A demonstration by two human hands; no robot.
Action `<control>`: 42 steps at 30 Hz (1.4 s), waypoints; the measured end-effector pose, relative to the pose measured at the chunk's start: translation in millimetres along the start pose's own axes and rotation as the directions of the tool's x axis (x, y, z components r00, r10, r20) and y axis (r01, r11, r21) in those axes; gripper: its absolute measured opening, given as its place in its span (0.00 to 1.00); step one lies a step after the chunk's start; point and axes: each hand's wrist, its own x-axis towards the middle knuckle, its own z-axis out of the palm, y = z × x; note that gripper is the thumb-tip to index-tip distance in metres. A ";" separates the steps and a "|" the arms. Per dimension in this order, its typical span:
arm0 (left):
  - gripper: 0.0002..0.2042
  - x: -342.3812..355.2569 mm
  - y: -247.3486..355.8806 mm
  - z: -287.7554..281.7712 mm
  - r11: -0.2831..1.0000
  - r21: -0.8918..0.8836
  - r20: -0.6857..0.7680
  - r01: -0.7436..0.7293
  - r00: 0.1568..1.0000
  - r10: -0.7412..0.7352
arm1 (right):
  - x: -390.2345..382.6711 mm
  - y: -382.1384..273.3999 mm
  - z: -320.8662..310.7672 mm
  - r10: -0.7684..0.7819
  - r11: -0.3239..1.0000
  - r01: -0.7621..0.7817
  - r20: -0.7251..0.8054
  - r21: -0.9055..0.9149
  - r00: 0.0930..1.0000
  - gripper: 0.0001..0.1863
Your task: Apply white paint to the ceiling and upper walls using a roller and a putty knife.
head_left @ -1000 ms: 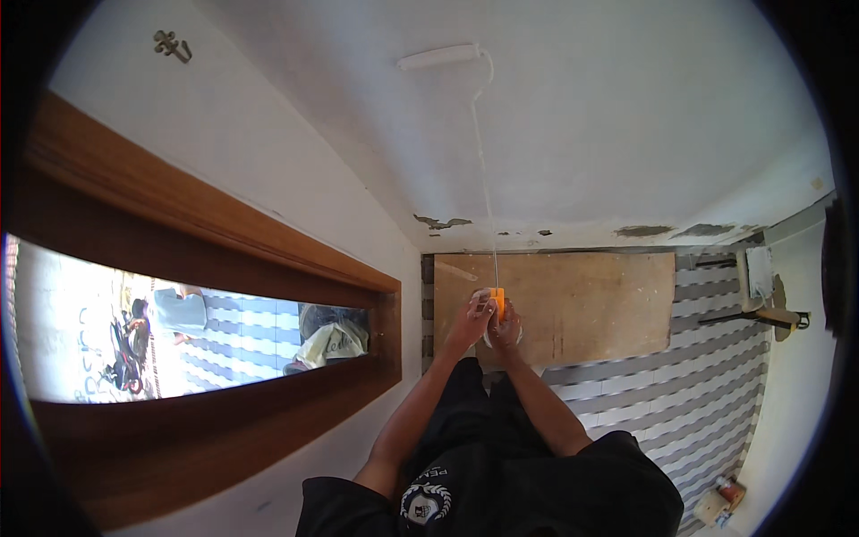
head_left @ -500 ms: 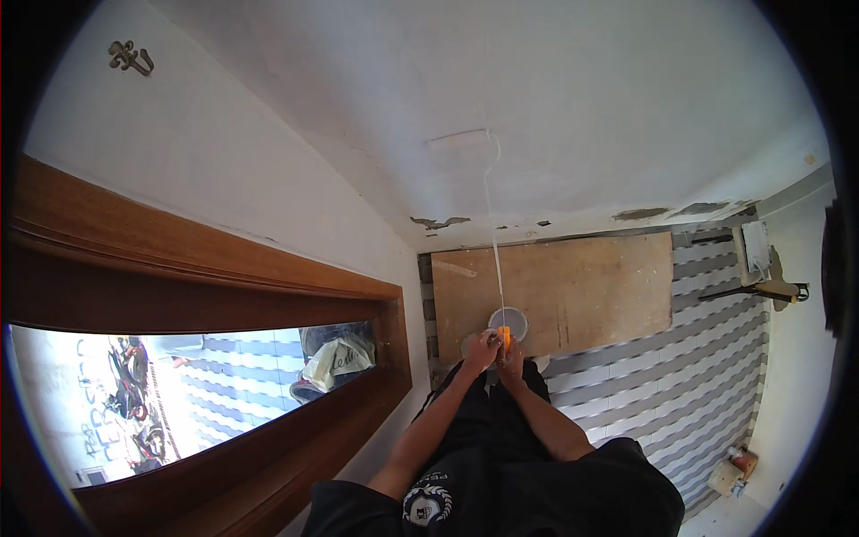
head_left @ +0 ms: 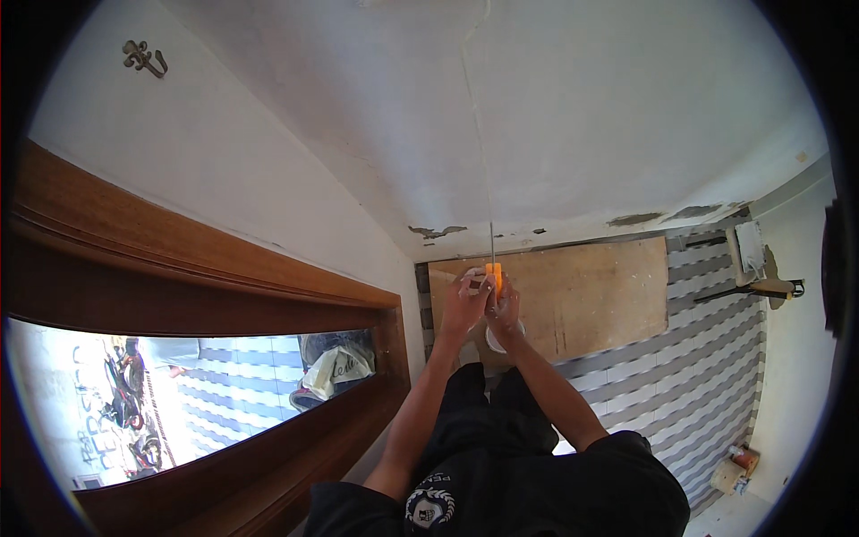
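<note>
The orange handle (head_left: 496,271) and thin rod (head_left: 491,240) have shifted farther off since the earlier frame. Left hand (head_left: 463,295) and right hand (head_left: 505,310) both clamp the handle, over the left half of the board (head_left: 595,291) — likely light but top-heavy, stiff, best held there two-handed.

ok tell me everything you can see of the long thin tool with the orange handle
The long thin tool with the orange handle points away from the person. The handle looks plastic, partly covered by the bare left hand and bare right hand gripping it. Its slim rod looks like grey metal near the handle and whitish farther up, where it bends. The rod shows against the pale painted wall; contact there can't be told. The far end isn't clear at the upper edge.
</note>
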 end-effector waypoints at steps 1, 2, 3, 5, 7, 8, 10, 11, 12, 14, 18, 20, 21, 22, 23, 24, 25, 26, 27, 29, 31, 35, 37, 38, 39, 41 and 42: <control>0.13 0.9 -2.8 -0.2 1.000 0.003 -0.005 0.000 1.000 0.000 | 3.9 -7.5 -0.9 0.069 0.992 -0.077 0.076 0.099 0.995 0.23; 0.13 1.0 -7.0 3.2 1.000 0.005 -0.004 -0.014 1.000 0.014 | 4.2 -4.5 -0.6 0.066 0.992 -0.073 0.071 0.101 0.995 0.23; 0.13 -0.1 -15.1 7.5 0.999 0.006 -0.004 -0.033 0.999 0.033 | -0.8 7.1 1.5 0.020 1.000 -0.021 0.023 0.022 1.000 0.22; 0.13 -10.3 -43.0 17.8 0.999 0.035 0.013 -0.001 1.000 0.001 | -18.0 33.6 8.6 -0.031 0.998 0.030 -0.018 -0.052 0.999 0.21; 0.13 -31.7 -76.7 28.0 0.990 0.116 0.050 0.085 0.995 -0.091 | -53.0 67.9 14.0 -0.041 0.989 0.043 0.015 -0.140 0.999 0.19; 0.13 -45.0 -93.3 29.3 0.976 0.173 0.054 0.128 0.989 -0.140 | -70.9 76.1 16.7 -0.007 0.991 0.016 0.063 -0.132 0.998 0.19; 0.14 -71.3 -132.3 47.0 0.957 0.274 0.085 0.092 0.989 -0.119 | -107.2 102.1 10.4 -0.044 0.975 0.063 0.095 -0.215 0.994 0.19; 0.14 -81.4 -149.9 60.8 0.961 0.266 0.109 0.080 0.988 -0.112 | -124.7 119.3 4.4 -0.106 0.944 0.129 0.091 -0.304 0.990 0.20; 0.14 -93.0 -169.8 67.1 0.965 0.240 0.164 0.108 0.975 -0.150 | -139.0 123.0 3.1 -0.099 0.945 0.121 0.087 -0.304 0.991 0.20; 0.15 -114.0 -188.7 70.3 0.965 0.223 0.211 0.140 0.959 -0.188 | -157.7 117.3 0.7 0.181 0.972 -0.157 0.128 -0.176 0.975 0.19; 0.17 -131.5 -203.2 70.4 0.975 0.196 0.179 0.106 0.974 -0.142 | -163.6 85.2 -4.1 0.395 0.899 -0.416 0.154 0.140 0.905 0.18; 0.17 -130.6 -207.1 69.9 0.983 0.119 0.192 0.138 0.968 -0.160 | -161.2 81.8 -4.4 0.427 0.889 -0.444 0.151 0.109 0.892 0.18; 0.17 -127.8 -209.8 67.7 0.977 0.199 0.165 0.073 0.981 -0.106 | -158.7 81.0 -2.6 0.423 0.891 -0.440 0.146 0.112 0.894 0.18; 0.16 -125.9 -212.1 65.0 0.960 0.279 0.139 0.010 0.989 -0.050 | -156.1 79.4 0.6 0.352 0.917 -0.371 0.137 0.149 0.926 0.18; 0.16 -121.0 -205.4 62.6 0.961 0.275 0.144 0.002 0.989 -0.043 | -152.3 81.3 3.1 0.283 0.936 -0.302 0.122 0.180 0.951 0.18; 0.15 -116.5 -191.7 58.2 0.971 0.230 0.159 0.061 0.982 -0.099 | -149.4 82.7 3.6 0.289 0.936 -0.306 0.113 0.176 0.951 0.18; 0.15 -110.8 -178.2 53.8 0.975 0.188 0.175 0.122 0.972 -0.155 | -144.1 80.5 3.8 0.255 0.959 -0.264 0.097 0.099 0.962 0.18; 0.15 -101.6 -168.4 49.3 0.975 0.187 0.174 0.120 0.973 -0.153 | -135.0 76.1 5.6 0.211 0.977 -0.214 0.090 0.024 0.973 0.17; 0.14 -91.8 -158.3 47.0 0.988 0.133 0.142 0.076 0.985 -0.095 | -125.9 75.3 6.8 0.209 0.977 -0.212 0.088 0.022 0.974 0.17; 0.13 -70.5 -134.5 42.5 0.997 0.077 0.107 0.029 0.994 -0.037 | -102.7 74.6 11.2 -0.044 0.997 0.048 0.063 -0.068 0.997 0.17; 0.12 -47.5 -103.4 31.7 0.988 0.146 0.046 -0.043 0.998 0.036 | -70.6 46.2 7.4 -0.006 0.999 0.008 0.048 -0.038 0.999 0.16; 0.12 -6.6 -32.2 21.5 0.996 0.051 0.044 -0.077 0.996 0.075 | -17.9 36.0 2.2 -0.221 0.972 0.212 -0.092 -0.096 0.971 0.17; 0.12 6.5 -0.6 7.0 0.998 0.000 0.017 -0.064 0.998 0.064 | 7.9 -6.8 -7.8 -0.174 0.983 0.177 -0.083 0.039 0.981 0.17; 0.12 10.0 16.0 -0.2 1.000 -0.021 0.035 -0.014 0.999 0.015 | 16.3 -29.5 -15.5 -0.125 0.977 0.136 -0.075 0.166 0.989 0.17; 0.13 11.8 25.1 -3.5 0.998 -0.042 0.058 0.036 0.998 -0.033 | 20.7 -41.4 -19.3 -0.122 0.978 0.133 -0.074 0.163 0.990 0.17; 0.13 16.8 24.8 -5.1 0.994 -0.096 0.084 0.052 0.995 -0.044 | 24.4 -50.6 -20.7 0.017 0.973 -0.009 -0.032 0.232 0.999 0.17; 0.13 17.7 22.4 -3.1 0.987 -0.147 0.111 0.066 0.993 -0.050 | 20.7 -39.3 -18.1 0.024 0.973 -0.016 -0.032 0.229 0.999 0.17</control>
